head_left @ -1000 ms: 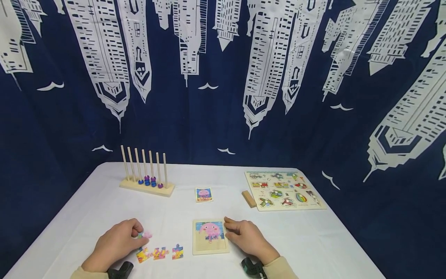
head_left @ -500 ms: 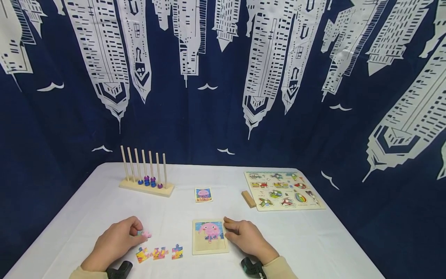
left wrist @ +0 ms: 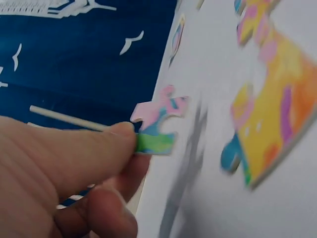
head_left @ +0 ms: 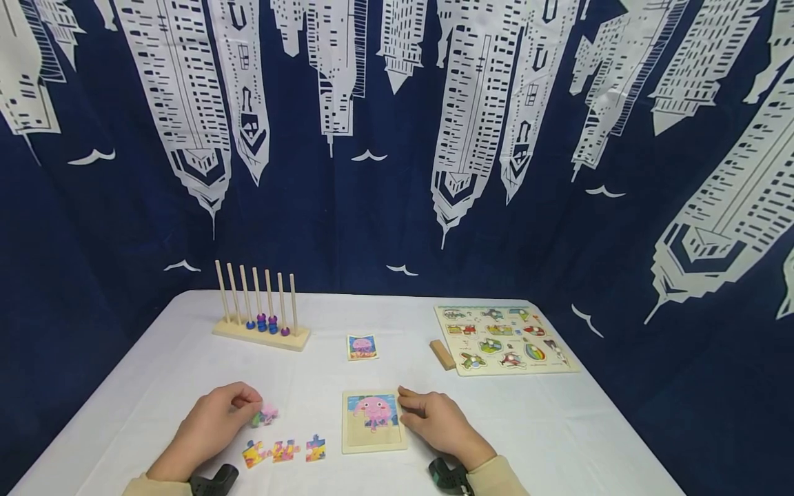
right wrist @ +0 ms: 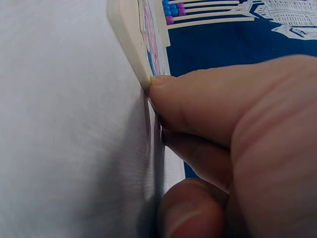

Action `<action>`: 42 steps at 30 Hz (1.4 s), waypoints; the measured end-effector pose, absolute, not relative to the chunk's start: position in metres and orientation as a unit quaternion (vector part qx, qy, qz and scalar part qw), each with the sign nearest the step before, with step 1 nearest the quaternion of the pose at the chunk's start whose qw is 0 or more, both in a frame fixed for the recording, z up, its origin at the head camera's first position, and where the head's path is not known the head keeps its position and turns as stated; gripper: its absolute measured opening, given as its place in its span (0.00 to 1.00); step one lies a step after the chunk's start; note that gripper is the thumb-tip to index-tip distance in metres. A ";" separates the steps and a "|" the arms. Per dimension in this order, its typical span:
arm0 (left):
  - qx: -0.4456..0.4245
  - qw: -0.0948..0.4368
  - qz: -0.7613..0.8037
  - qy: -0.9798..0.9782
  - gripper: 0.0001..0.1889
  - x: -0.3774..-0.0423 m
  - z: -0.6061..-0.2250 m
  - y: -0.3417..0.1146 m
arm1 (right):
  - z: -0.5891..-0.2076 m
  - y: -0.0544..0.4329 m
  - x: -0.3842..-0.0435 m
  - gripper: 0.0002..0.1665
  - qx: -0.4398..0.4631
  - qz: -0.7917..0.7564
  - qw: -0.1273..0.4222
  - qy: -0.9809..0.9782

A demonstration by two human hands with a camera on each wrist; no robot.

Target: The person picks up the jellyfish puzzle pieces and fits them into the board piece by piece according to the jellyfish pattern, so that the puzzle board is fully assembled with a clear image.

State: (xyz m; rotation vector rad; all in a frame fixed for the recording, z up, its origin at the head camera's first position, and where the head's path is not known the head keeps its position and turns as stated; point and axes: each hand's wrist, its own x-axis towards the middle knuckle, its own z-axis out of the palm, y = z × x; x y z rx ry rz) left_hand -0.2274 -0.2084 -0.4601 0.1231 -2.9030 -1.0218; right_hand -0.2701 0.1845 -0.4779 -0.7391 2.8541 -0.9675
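Observation:
My left hand (head_left: 214, 427) pinches a pink, blue and green jigsaw piece (left wrist: 157, 123) between thumb and fingers, tilted above the table. Below it lie several loose pieces: a yellow one (head_left: 253, 453), a pink and yellow one (head_left: 284, 450) and a blue and yellow one (head_left: 316, 448). To their right is a wooden puzzle tray (head_left: 375, 446); the upper part holds joined pieces (head_left: 374, 408) of a pink jellyfish, the lower part shows bare wood. My right hand (head_left: 445, 424) holds the tray's right edge, thumb against its side; the far fingertips are partly hidden.
A small jellyfish picture card (head_left: 362, 347) lies behind the tray. A bead-peg counting rack (head_left: 260, 335) stands at back left. At back right lie a wooden block (head_left: 443, 355) and a vehicle puzzle board (head_left: 505, 339). A patterned blue curtain (head_left: 347, 207) hangs behind the table.
My left hand has lifted slightly and moved a little right, tilting the jigsaw piece so more of its printed face shows. The right hand and tray have stayed put.

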 end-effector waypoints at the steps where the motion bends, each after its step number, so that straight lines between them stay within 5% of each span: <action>1: 0.038 0.032 -0.343 -0.938 0.04 -0.228 -0.461 -0.206 | -0.478 0.185 -0.270 0.23 -0.238 -0.311 0.019 0.920; 28: -0.074 0.036 -0.394 -0.916 0.05 -0.241 -0.461 -0.075 | -0.480 0.188 -0.273 0.24 -0.238 -0.307 0.017 0.921; 42: -0.096 0.074 -0.353 -0.928 0.07 -0.240 -0.477 -0.072 | -0.476 0.184 -0.270 0.24 -0.232 -0.315 0.031 0.920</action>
